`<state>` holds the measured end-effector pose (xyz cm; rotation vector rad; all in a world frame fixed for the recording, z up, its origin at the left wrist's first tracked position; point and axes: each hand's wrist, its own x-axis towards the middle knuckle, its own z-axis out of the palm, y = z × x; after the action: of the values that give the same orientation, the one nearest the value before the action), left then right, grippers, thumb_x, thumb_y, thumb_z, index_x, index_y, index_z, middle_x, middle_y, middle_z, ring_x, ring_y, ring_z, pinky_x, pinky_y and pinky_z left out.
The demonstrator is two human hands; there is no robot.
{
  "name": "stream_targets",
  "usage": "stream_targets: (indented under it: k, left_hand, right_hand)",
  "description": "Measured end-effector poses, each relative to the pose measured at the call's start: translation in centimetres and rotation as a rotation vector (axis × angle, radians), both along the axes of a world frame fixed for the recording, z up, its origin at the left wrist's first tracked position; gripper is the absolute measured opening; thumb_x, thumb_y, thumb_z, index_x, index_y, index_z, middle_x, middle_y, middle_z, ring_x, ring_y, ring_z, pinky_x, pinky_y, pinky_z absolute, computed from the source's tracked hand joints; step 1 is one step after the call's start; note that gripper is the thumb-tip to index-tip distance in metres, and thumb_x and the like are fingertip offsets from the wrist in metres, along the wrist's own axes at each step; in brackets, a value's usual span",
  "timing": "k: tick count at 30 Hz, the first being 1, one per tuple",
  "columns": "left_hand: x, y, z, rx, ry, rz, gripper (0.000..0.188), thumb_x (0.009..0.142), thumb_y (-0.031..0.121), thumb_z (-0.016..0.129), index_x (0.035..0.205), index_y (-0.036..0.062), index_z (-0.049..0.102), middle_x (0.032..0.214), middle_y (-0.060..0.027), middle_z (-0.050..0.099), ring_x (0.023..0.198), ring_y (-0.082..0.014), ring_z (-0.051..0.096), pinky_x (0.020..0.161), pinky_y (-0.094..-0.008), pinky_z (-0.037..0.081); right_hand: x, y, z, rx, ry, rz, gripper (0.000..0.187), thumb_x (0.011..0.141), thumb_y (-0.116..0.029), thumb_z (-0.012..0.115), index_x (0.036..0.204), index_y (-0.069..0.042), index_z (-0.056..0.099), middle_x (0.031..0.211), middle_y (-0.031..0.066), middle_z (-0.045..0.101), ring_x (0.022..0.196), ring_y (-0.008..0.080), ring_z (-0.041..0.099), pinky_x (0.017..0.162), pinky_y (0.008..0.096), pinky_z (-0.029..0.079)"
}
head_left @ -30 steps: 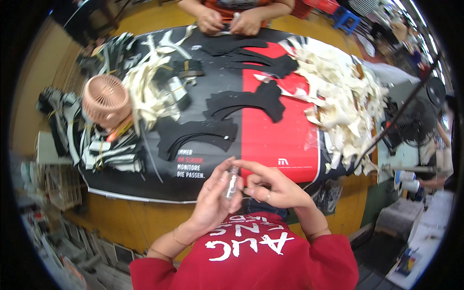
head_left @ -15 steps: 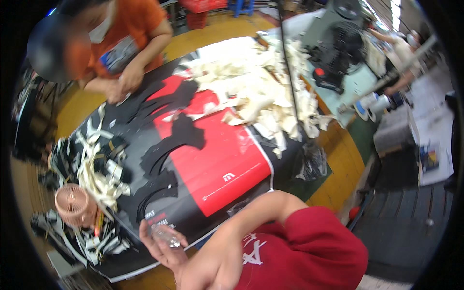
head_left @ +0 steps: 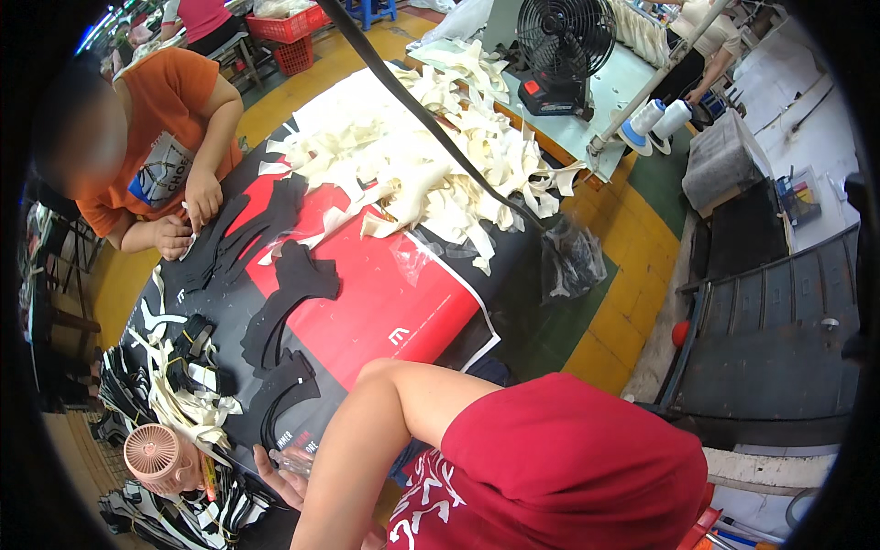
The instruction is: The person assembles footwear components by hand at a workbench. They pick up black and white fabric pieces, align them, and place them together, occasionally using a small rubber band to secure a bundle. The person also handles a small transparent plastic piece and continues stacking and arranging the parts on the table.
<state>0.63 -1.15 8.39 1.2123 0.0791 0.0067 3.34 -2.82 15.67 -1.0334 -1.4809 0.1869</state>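
My left hand (head_left: pixel 282 481) is at the lower left, by the table's near edge, partly hidden behind my right forearm. Its fingers curl around a small clear bottle-like object (head_left: pixel 293 461). My right arm crosses in front, elbow bent, and its hand lies beyond the lower edge. Just past my left hand, a small stack of curved black fabric pieces (head_left: pixel 282 390) rests on the table, with another black stack (head_left: pixel 291 286) behind it.
A big heap of cream fabric pieces (head_left: pixel 403 137) covers the far side of the table. At left, a pink fan (head_left: pixel 158 456) stands among bundled black and white strips (head_left: pixel 170 509). Across the table, a person in orange (head_left: pixel 170 101) handles black pieces. A dark pole slants overhead.
My view has shifted, and the scene sits differently in it. My right forearm has swung down; its hand has gone out of sight. My left hand still holds the clear object.
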Motion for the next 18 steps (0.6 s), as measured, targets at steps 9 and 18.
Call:
stream_targets:
  k: [9, 18]
  left_hand:
    - [-0.1, 0.1, -0.3, 0.081, -0.033, 0.0, 0.06, 0.103, 0.025, 0.05, 0.152, 0.0058, 0.022, 0.092, -0.0115, 0.06, 0.059, -0.0142, 0.056, 0.056, -0.025, 0.049]
    - [-0.2, 0.1, -0.6, 0.141, 0.021, 0.038, 0.059, 0.103, 0.025, 0.049, 0.151, 0.0044, 0.021, 0.093, -0.0113, 0.062, 0.062, -0.0144, 0.058, 0.06, -0.0261, 0.05]
  right_hand:
    - [-0.5, 1.0, 0.9, 0.042, -0.031, 0.049, 0.042, 0.087, -0.016, 0.064, 0.126, -0.005, 0.054, 0.087, 0.0101, 0.067, 0.081, 0.0211, 0.064, 0.071, 0.0339, 0.051]
    - [0.5, -1.7, 1.5, 0.011, -0.015, 0.056, 0.036, 0.084, -0.017, 0.069, 0.117, -0.004, 0.062, 0.087, 0.0117, 0.067, 0.082, 0.0246, 0.066, 0.073, 0.0359, 0.052]
